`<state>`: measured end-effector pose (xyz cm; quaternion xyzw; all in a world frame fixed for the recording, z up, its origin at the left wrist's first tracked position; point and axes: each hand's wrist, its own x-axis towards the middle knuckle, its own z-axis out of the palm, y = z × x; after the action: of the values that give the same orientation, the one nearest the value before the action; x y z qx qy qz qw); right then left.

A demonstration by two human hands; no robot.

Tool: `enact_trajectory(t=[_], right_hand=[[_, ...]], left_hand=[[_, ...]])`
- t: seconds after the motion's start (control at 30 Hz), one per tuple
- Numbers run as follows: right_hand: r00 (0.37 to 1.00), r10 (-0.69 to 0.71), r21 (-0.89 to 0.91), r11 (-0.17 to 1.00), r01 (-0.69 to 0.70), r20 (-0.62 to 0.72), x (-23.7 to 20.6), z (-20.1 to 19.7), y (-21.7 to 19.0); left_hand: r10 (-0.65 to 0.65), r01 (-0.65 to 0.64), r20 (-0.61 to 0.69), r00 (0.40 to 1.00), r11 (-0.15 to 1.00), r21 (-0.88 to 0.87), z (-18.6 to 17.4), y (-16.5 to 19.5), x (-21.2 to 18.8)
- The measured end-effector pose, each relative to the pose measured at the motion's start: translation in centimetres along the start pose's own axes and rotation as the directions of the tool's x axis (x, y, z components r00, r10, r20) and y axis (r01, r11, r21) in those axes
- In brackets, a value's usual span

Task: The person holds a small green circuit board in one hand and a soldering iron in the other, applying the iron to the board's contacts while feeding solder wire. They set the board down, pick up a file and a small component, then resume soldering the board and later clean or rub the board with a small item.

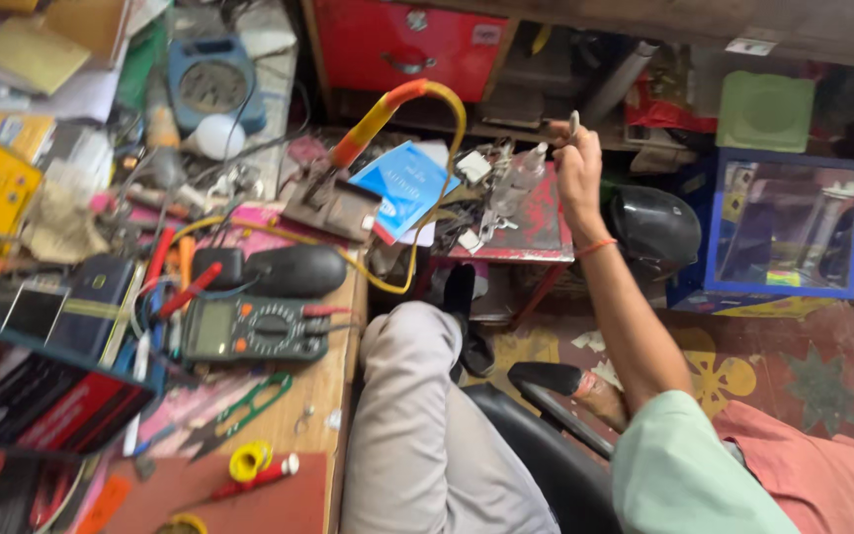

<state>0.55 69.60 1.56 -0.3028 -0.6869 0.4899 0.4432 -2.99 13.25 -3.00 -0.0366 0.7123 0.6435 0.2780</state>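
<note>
On the cluttered wooden bench (318, 396) at the left lies a dark green multimeter (254, 329) among loose tools. Further right, the right hand (579, 170) is raised over a red metal tray (531, 232) of small parts, pinching a small grey metal piece (573, 123) between its fingertips. At far right, a blue-framed clear box (788, 223) holds unclear items.

A: What furniture is present?
B: A wooden table (333, 396) at left, a black chair (536, 450) beside it, and a red drawer unit (402, 44) at the rear.
A: And the floor?
B: A dark red floor (793, 371) with yellow motifs, evenly lit.
</note>
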Motion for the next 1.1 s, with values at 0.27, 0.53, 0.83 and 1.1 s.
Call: enact_trajectory(t=[0.27,0.53,0.83,1.1], right_hand=[[0.742,-0.396,0.315,0.913,0.258,0.541,-16.9,4.1,-16.3],[0.137,-0.451,0.343,0.813,0.471,0.882,-33.3,13.0,-20.4],[0.255,-0.280,0.114,0.848,0.518,0.926,-35.7,12.7,-19.1],[0.201,-0.297,0.144,0.824,0.549,0.934,-36.2,12.6,-18.4]], left_hand=[[0.144,-0.160,-0.111,0.983,0.975,-0.154,-4.2,-1.1,-6.0],[0.478,-0.507,-0.243,0.844,0.859,-0.073,-5.9,2.7,-11.4],[0.521,-0.554,-0.191,0.832,0.802,-0.223,-6.9,2.6,-11.4],[0.484,-0.492,-0.102,0.869,0.826,-0.276,-6.9,2.3,-11.5]])
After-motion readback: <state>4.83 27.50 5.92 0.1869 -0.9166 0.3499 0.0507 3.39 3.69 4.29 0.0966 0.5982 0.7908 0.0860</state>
